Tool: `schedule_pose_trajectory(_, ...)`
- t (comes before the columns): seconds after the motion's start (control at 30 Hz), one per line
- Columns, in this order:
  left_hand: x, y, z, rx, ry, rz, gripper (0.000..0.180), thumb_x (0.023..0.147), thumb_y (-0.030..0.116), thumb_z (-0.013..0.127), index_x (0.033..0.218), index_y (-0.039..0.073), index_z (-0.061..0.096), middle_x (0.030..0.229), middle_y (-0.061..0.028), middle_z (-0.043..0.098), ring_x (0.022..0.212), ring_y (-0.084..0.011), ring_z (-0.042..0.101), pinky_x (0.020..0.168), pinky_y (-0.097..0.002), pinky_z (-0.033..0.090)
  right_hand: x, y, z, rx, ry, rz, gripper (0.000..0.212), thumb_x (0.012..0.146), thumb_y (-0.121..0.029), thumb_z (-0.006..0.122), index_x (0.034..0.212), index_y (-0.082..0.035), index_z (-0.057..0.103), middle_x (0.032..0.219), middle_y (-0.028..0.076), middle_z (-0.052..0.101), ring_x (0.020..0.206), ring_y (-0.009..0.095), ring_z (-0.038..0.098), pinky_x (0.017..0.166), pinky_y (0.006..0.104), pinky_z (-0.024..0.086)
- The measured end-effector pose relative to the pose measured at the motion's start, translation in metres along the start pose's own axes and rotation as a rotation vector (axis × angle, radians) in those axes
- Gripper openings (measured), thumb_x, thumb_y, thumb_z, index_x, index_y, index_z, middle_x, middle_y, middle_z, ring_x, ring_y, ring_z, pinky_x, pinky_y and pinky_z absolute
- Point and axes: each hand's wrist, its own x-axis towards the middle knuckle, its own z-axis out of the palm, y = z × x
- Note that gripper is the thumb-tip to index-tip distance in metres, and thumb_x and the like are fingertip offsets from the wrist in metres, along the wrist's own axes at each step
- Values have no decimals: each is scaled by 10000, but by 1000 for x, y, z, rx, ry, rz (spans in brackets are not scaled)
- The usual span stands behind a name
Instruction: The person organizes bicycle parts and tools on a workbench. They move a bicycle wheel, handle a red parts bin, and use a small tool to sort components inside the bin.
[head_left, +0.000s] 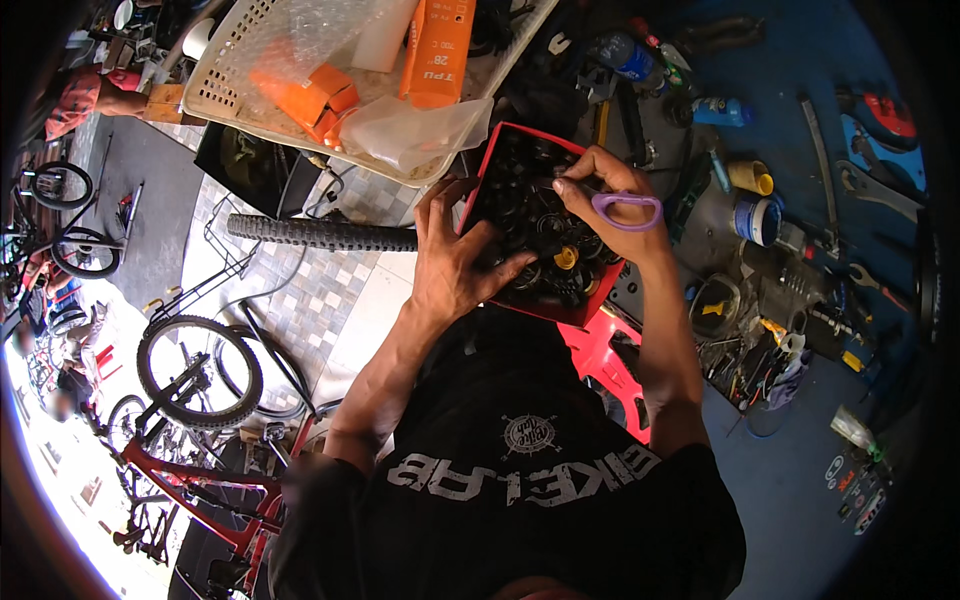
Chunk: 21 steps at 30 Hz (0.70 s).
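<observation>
A red box [590, 302] full of small dark parts [520, 205] is in front of my chest, with a yellow round piece [567, 258] among them. My left hand [455, 255] is closed on the box's left side, its thumb reaching over the parts. Above the box's right side, my right hand [615, 205] has its fingers bent and closed. A purple loop handle [628, 212], apparently of scissors, sticks out from that hand; the blades are mostly hidden. Whether the right fingertips also pinch a small part, I cannot tell.
A cream plastic basket [215, 85] with orange boxes [437, 50] and clear bags stands beyond the red box. A knobby tyre [320, 233] sticks out at left. Tools, bottles and a blue-labelled tub [757, 220] crowd the blue surface at right. Bicycles [200, 372] stand at left.
</observation>
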Motion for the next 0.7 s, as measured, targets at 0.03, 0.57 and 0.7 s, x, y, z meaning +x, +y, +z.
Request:
schedule_pose_trajectory(0.03, 0, 0, 0, 1, -3, -3, 470, 767, 434, 992, 1005, 74, 807, 1479, -241, 542, 1408, -470, 470, 1166, -605, 437, -1, -1, -1, 19, -9, 8, 175, 1032, -139, 806, 1022, -23, 676, 949, 40, 744, 854, 57, 668, 736, 252, 510)
schedule_pose_trajectory(0.57, 0, 1, -2, -14, -21, -17, 448, 772, 398, 991, 992, 59, 797, 1502, -233, 535, 1440, -477, 454, 1190, -614, 415, -14, -32, -20, -69, -93, -120, 158, 990, -103, 838, 971, -38, 695, 858, -20, 704, 735, 9, 593, 609, 230, 429)
schedule_pose_trajectory(0.7, 0, 0, -1, -12, -16, -17, 434, 783, 383, 986, 1009, 63, 798, 1498, -236, 538, 1443, -486, 447, 1189, -615, 417, -7, -40, -10, -47, 35, -156, 170, 956, -128, 847, 970, -38, 704, 855, 54, 724, 747, 157, 680, 661, 329, 505)
